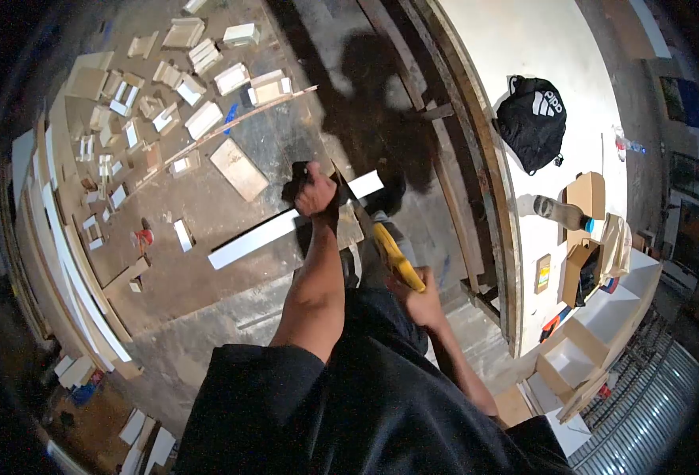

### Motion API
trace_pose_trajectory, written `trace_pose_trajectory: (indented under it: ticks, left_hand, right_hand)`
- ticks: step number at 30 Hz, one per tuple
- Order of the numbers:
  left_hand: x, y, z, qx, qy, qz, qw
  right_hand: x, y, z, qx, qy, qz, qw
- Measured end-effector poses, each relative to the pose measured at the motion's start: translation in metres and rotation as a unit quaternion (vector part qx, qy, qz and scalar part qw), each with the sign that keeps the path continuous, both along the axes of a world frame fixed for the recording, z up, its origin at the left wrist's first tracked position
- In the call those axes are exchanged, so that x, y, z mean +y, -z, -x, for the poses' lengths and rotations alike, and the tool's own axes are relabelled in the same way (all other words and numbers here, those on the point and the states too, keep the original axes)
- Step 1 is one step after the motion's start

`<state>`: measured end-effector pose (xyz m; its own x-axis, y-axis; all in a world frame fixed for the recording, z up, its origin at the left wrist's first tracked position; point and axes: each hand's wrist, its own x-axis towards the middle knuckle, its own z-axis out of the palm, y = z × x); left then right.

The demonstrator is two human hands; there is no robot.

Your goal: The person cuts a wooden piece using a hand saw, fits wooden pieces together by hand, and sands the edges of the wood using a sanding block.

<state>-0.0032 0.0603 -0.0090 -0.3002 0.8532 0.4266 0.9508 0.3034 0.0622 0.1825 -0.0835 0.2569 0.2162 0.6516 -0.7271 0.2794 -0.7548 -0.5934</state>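
My left hand (pixel 316 192) is closed around a long white board (pixel 254 239), close to the board's right end. The board lies at a slant over the edge of the low brown work surface, its right end sticking out past it. In my right hand (pixel 419 299) is a handsaw (pixel 394 253), held by its yellow handle. The dark blade runs up and to the left from the handle and crosses the board just right of my left hand. Most of the blade is hard to make out against the shadow.
Several small white and wooden pieces (pixel 204 120) lie scattered at the upper left, near a flat panel (pixel 239 169). Long strips (pixel 72 261) line the left edge. On the white table (pixel 535 226) at right are a black drawstring bag (pixel 532 124), a bottle (pixel 559 211) and cardboard boxes (pixel 585 194).
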Motion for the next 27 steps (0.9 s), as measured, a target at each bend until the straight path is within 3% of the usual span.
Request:
trace_pose_trajectory:
  ticks: [4,5,6,8,9,14,16,17,18,20,23,24,27]
  left_hand:
    - [-0.009,0.015,-0.001,-0.098,-0.018,0.066,0.993]
    - [-0.005,-0.008,-0.006,-0.071,-0.032,0.062,0.995]
    - [-0.008,-0.010,-0.005,-0.068,-0.037,0.068,0.995]
    - [-0.002,-0.006,-0.005,-0.040,-0.032,0.058,0.997]
    - [-0.001,0.000,-0.004,-0.035,-0.035,0.050,0.998]
    - [-0.001,0.006,-0.005,-0.065,-0.026,0.083,0.994]
    - [-0.003,-0.001,-0.001,-0.018,-0.014,0.042,0.999]
    - [-0.006,-0.004,0.002,-0.052,-0.005,0.082,0.995]
    - [-0.009,-0.008,0.005,-0.049,-0.004,0.083,0.995]
    - [-0.001,-0.014,0.007,-0.028,0.018,-0.036,0.999]
    - [0.000,-0.015,-0.003,-0.094,-0.027,0.071,0.993]
    - [0.001,-0.018,-0.004,-0.130,-0.075,0.114,0.982]
    - [0.005,-0.007,-0.005,-0.110,-0.071,0.093,0.987]
  right_hand:
    - [-0.027,-0.015,-0.012,-0.004,-0.038,-0.035,0.999]
    - [-0.016,-0.044,-0.017,0.112,-0.018,0.003,0.994]
    - [-0.018,-0.040,-0.021,0.115,-0.021,0.010,0.993]
    - [-0.029,-0.014,-0.025,0.052,-0.042,0.057,0.996]
    - [-0.037,0.004,-0.012,-0.012,-0.019,-0.035,0.999]
    - [-0.016,-0.024,-0.016,0.025,0.029,0.018,0.999]
    - [-0.026,-0.018,-0.015,0.035,0.003,0.012,0.999]
    - [-0.027,-0.014,-0.020,0.039,0.002,0.012,0.999]
    - [-0.017,-0.016,-0.024,0.071,-0.074,0.050,0.993]
    - [-0.012,-0.019,-0.025,0.098,-0.148,0.078,0.981]
    - [-0.019,-0.030,-0.010,0.079,-0.021,-0.004,0.997]
    - [-0.015,-0.038,-0.004,0.050,-0.019,0.031,0.998]
    - [0.000,-0.051,0.002,0.017,-0.019,0.087,0.996]
